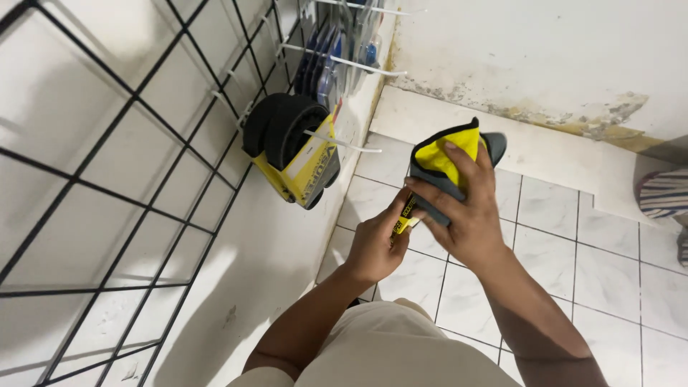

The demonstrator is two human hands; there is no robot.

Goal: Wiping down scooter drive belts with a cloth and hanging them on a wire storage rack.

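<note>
Nearest the viewer, the person's light-coloured garment (401, 351) fills the bottom of the view, with both forearms rising from it toward the centre.

Left hand (376, 244): fingers curled and pressed together, thumb and forefinger pinching the small yellow tag (405, 215) that hangs from the lower edge of the item.

Right hand (466, 215): fingers spread and wrapped over a folded yellow-and-grey cloth (441, 158), thumb beneath, holding it above the white tiled floor (566, 265), roughly at centre frame.

Handling judgement: the cloth is soft and will sag. A firm wrap by the right hand, as shown, keeps it steady while the left works the tag. The pinch should sit close to where the tag joins the cloth, so any pull acts on the tag and not on the fabric.

At 10 o'clock from the hands, a black wire grid panel (107, 179) stands against the white wall (545, 43). White pegs (344, 143) project from it. One peg carries black wheel-shaped goods on yellow backing cards (294, 147). Further off, at 12 o'clock, upper pegs hold clear blister packs (337, 50) with blue contents; their kind cannot be told.

At 3 o'clock, a striped object (663, 192) lies on the floor by the wall base.
</note>
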